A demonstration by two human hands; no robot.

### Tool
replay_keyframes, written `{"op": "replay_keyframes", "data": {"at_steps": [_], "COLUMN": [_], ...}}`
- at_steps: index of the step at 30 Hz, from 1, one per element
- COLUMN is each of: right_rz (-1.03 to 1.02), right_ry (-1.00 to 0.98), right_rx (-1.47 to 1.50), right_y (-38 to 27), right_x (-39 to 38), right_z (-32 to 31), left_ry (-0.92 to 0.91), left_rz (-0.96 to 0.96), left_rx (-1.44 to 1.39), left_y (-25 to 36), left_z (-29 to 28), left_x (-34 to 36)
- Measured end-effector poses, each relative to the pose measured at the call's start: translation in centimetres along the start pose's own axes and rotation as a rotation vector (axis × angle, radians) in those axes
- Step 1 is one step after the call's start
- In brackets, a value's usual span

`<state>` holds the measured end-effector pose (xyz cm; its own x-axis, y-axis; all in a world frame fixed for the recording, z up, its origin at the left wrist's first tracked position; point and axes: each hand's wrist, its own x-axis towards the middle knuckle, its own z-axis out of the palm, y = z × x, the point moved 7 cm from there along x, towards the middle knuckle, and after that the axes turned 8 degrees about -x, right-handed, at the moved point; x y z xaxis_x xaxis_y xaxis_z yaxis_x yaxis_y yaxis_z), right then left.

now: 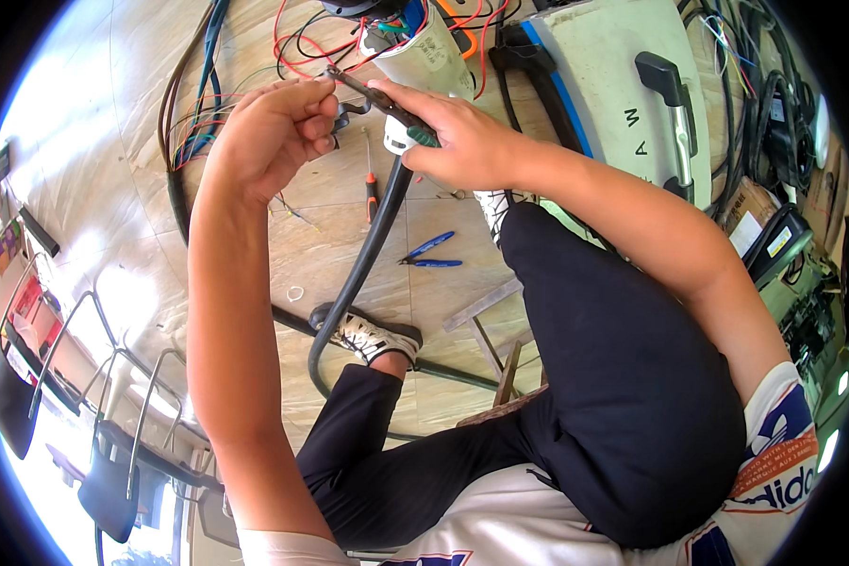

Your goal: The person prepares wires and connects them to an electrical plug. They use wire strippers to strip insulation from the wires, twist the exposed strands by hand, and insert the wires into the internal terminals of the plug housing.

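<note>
My right hand is closed around dark pliers with a green grip, their jaws pointing up and left. Close to the jaw tip, the thumb and fingers of my left hand are pinched together; whatever they hold is too small to make out. Just below the pliers is a white connector end, from which a thick black cable curves down toward my foot. Behind the tool stands an off-white cylinder with red, black and green wires around its top.
An orange-and-black screwdriver and blue-handled cutters lie on the tiled floor. A pale casing with a black handle stands at the right. Bundled cables run along the far left. Metal-framed chairs stand at the left, a wooden stool near my legs.
</note>
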<state>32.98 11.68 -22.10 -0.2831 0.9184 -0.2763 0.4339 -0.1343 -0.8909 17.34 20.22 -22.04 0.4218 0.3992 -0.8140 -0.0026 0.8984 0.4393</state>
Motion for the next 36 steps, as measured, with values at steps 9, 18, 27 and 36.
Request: {"op": "replay_keyframes", "data": {"at_steps": [9,18,27,36], "right_rz": [0.073,-0.148,-0.267,-0.289], "right_ry": [-0.492,-0.43,-0.363,-0.291], "right_rx": [0.017,-0.731,-0.787,-0.698], "right_y": [0.9,5.2,6.4,5.9], "right_x": [-2.7,-6.0,-6.8,-6.6], "right_z": [-0.3,1.0,1.5,0.6], "left_ry": [0.017,-0.028,0.021,0.078], "left_rz": [0.033,0.022,0.12,0.372], "left_rx": [0.196,0.143,-0.014,-0.145], "left_y": [0.9,-0.6,-2.7,-3.0], "left_z": [0.3,0.2,1.3,1.8], "left_x": [0.0,-0.1,-1.2,-1.2]}}
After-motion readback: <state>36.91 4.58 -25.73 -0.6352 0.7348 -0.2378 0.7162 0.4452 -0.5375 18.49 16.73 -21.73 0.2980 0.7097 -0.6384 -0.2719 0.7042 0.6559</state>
